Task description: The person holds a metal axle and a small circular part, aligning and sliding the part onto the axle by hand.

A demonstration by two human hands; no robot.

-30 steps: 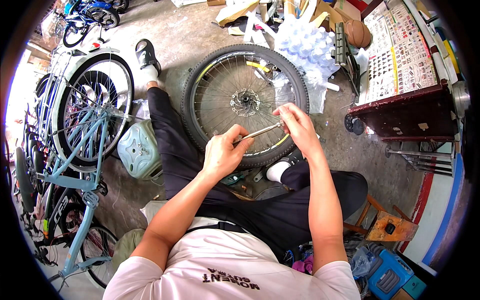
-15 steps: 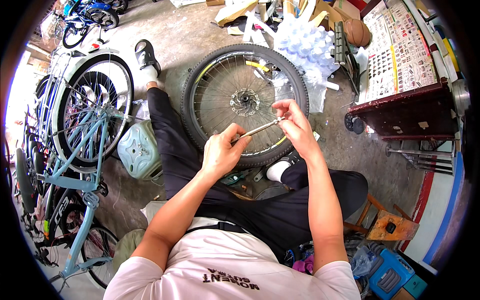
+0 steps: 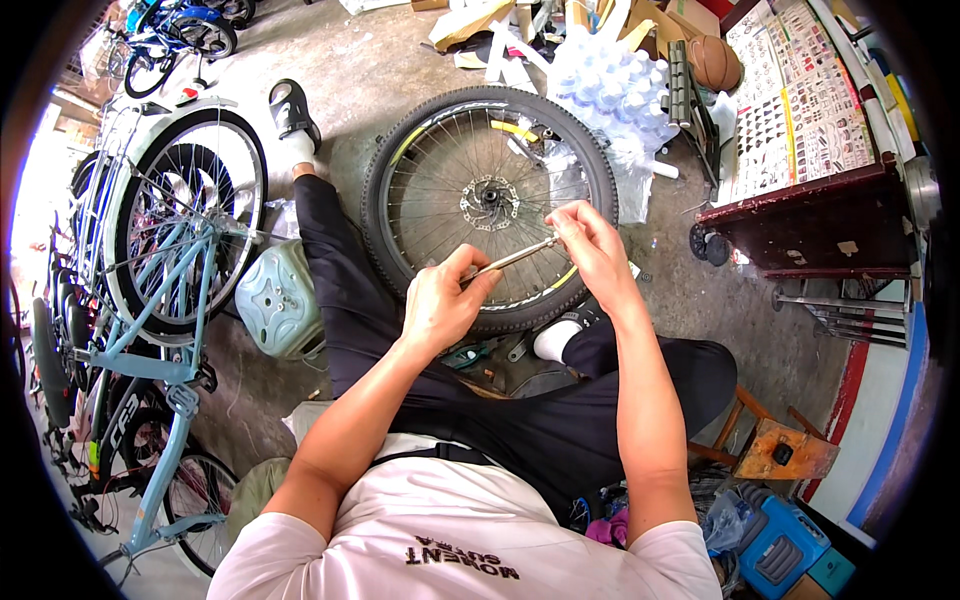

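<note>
My left hand point(image 3: 440, 305) is closed around one end of a thin metal rod point(image 3: 520, 255), which slants up to the right. My right hand point(image 3: 592, 250) is at the rod's far end, its fingertips pinched together just above it. Whatever they pinch is too small to make out. Below both hands a bicycle wheel point(image 3: 603, 165) with a knobby black tyre lies flat on the floor between my legs. A disc brake rotor point(image 3: 490, 184) surrounds its hub.
Bicycles crowd the left, a pale blue one point(image 3: 168, 368) nearest, beside a light blue plastic stool point(image 3: 280, 300). Wrapped plastic bottles point(image 3: 615, 90) and a basketball point(image 3: 714, 64) sit beyond the wheel. At right are a dark red cabinet point(image 3: 815, 235), a wooden stool point(image 3: 785, 452) and a blue case point(image 3: 780, 545).
My right hand's fingertips have drawn together and shifted slightly left, hiding the small end piece of the rod. My left hand keeps its hold, almost unmoved.
</note>
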